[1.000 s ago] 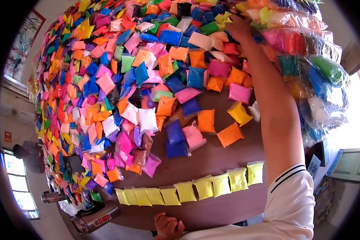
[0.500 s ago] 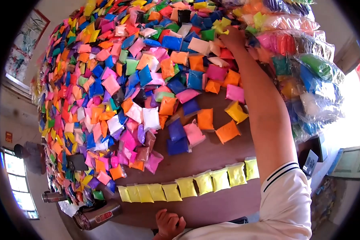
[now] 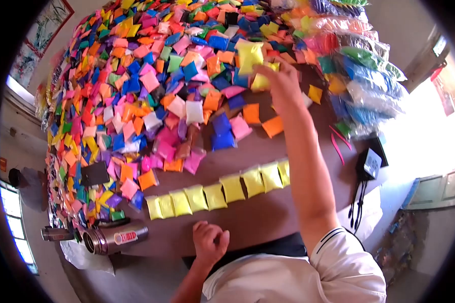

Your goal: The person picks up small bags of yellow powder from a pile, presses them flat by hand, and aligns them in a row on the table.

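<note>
Yellow packets (image 3: 250, 56) are at the fingers of my right hand (image 3: 284, 83), raised over the right part of the pile of coloured packets (image 3: 149, 81). One packet stands up from the fingertips and another lies just below it. My left hand (image 3: 210, 243) is loosely curled near the table's front edge, with nothing in it. Between my left hand and the pile, a row of light yellow packets (image 3: 213, 196) runs across the brown table (image 3: 258, 217); my right arm hides its right end.
A metal flask (image 3: 114, 239) lies at the front left beside another flask (image 3: 56, 234). Large clear bags of packets (image 3: 371, 76) are stacked at the right, near pink strips (image 3: 337, 146) and a dark device with cables (image 3: 371, 164). A person (image 3: 33, 189) is at the far left.
My right hand has come back from the far side of the pile towards me, now with yellow packets at its fingers. The view has shifted. My left hand remains curled.
</note>
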A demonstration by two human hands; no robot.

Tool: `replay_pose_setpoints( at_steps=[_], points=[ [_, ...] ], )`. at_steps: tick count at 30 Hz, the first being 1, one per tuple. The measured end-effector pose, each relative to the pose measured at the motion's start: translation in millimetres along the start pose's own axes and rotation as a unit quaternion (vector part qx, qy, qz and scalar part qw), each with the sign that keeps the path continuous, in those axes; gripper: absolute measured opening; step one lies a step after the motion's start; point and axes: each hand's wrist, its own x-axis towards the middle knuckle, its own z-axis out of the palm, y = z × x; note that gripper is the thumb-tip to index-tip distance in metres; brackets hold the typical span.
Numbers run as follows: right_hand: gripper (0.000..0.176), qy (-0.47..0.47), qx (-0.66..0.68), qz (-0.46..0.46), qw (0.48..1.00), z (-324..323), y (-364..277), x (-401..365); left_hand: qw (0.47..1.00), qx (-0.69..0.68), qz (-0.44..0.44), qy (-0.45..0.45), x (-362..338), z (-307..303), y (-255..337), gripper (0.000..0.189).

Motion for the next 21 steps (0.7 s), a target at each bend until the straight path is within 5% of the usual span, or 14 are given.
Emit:
replay_pose_setpoints(
  at_steps=[6,8,12,17,21],
  points=[
    [0.017,-0.175,-0.062,0.131,0.974,-9.2,34.4,-199.5,0.982,-0.180,-0.032,0.056,-6.6,-0.3,-8.6,0.014],
    [0.015,-0.224,-0.047,0.209,0.951,-11.4,42.5,-240.8,0.979,-0.198,-0.031,0.043,-5.8,-4.9,-8.3,0.015],
    [0.014,-0.251,-0.084,0.212,0.941,-10.4,69.8,-284.9,0.983,-0.183,0.010,0.010,-7.8,-10.1,-13.5,0.022],
    [0.027,-0.269,-0.345,0.063,0.897,-0.6,74.8,-305.8,0.982,-0.184,-0.018,0.036,-14.3,-8.1,-14.2,0.031],
    [0.026,-0.250,-0.338,-0.034,0.907,-5.9,77.9,-305.1,0.960,-0.256,-0.106,0.048,-17.5,-1.2,-15.9,0.038]
  ],
)
